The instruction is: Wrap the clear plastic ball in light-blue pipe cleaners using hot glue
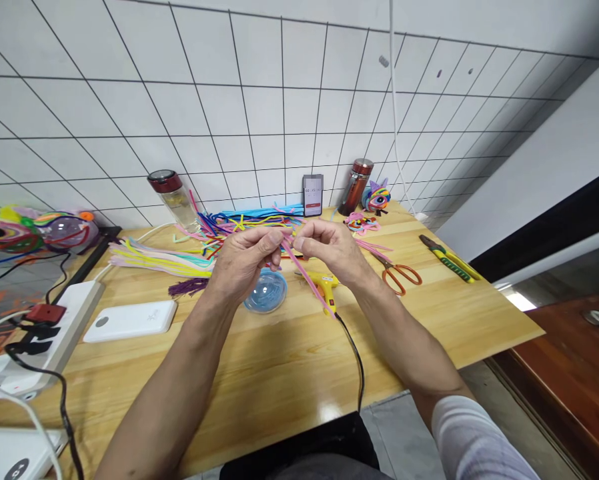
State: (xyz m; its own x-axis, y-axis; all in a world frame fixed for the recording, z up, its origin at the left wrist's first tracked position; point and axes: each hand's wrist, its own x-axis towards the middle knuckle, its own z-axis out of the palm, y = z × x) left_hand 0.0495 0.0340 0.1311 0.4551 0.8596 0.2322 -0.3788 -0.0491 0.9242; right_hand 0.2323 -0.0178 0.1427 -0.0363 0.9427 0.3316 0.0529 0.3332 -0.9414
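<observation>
A pink pipe cleaner (303, 275) slants down to the right from between my two hands, above the middle of the table. My left hand (248, 259) pinches it near its upper end. The thumb and forefinger of my right hand (327, 247) are pressed together right beside that end; what lies between these fingertips is too small to make out. Beneath the hands are a yellow glue gun (328, 285) with a black cord and a round clear plastic container (265, 292). Behind them lies a pile of coloured pipe cleaners (229, 223), partly hidden by my fingers.
Orange-handled scissors (399, 275) and green-yellow pliers (449, 260) lie to the right. Two flasks and a phone (313, 195) stand by the tiled wall. At left are a white power bank (130, 321), a power strip (54, 340) with cables, and colourful pipe-cleaner crafts (34, 230).
</observation>
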